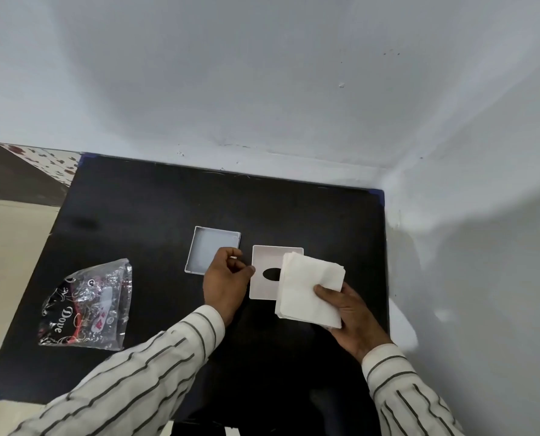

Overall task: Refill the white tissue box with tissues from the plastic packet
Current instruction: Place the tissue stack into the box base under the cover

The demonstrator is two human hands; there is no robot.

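- Pale grey walls meet in a corner behind a matte black table with blue tape at its corners; I see patterned tile and beige floor past its left edge.
- My right hand grips a stack of white tissues, thumb on top near the stack's near edge, fingers beneath. The stack is soft, square, its sheets slightly fanned, and it is raised over the right half of the lid.
- My left hand has its fingers loosely curled; the thumb tip touches the lid's left edge, and I cannot tell whether the fingers pinch anything.
- Both sleeves are cream cloth with thin dark stripes.
- White tissue box lid: rigid square plastic lying flat, an oval slot in its middle with the long axis running left-right, partly hidden by the tissues.
- White tissue box base: an open shallow square tray just left of the lid and slightly farther back, opening facing up, nothing inside that I can see.
- Plastic packet: crinkled clear film, well apart at the near left of the table, printed black and red with white scrollwork and the word "Dove", its opened end pointing away from me.
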